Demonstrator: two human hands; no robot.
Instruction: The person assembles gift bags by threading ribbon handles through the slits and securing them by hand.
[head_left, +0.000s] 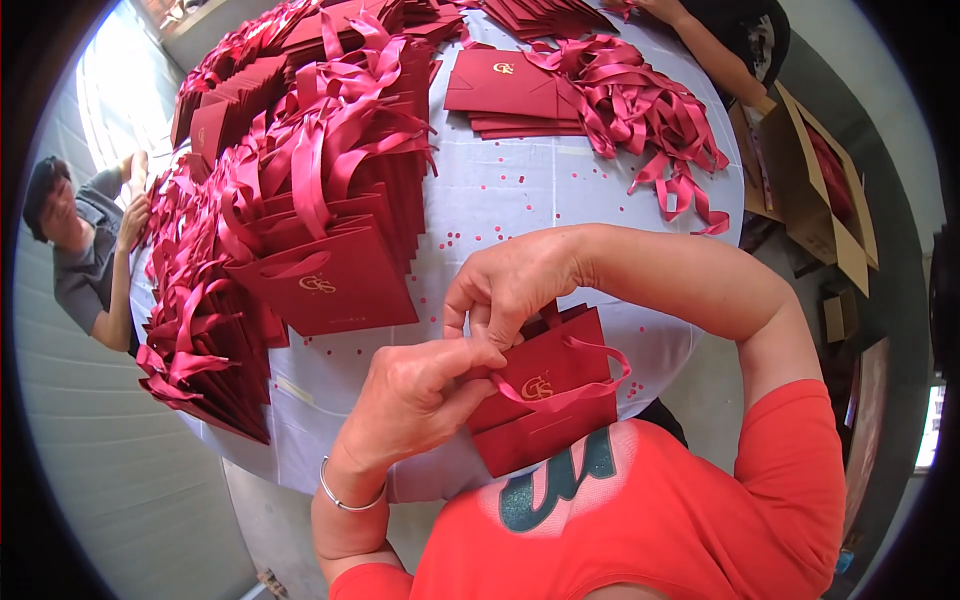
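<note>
A dark red paper gift bag [545, 430] with a gold emblem lies at the table's near edge, close against my body. Its pinkish-red ribbon handle [610, 385] loops over the front. My left hand [415, 395], with a bracelet at the wrist, pinches one end of this ribbon by the bag's upper left corner. From the other side my right hand [515, 285] bends down over the bag's top edge, its thumb and fingers pressed together beside the left fingertips. What exactly the right fingers grip is hidden.
Rows of finished-looking red bags [340, 290] with ribbon handles crowd the left of the white-covered table [480, 210]. Flat bags [510, 95] and a ribbon heap [640, 95] lie farther back. Small red discs dot the cloth. Other people work left and far right, near an open carton [810, 180].
</note>
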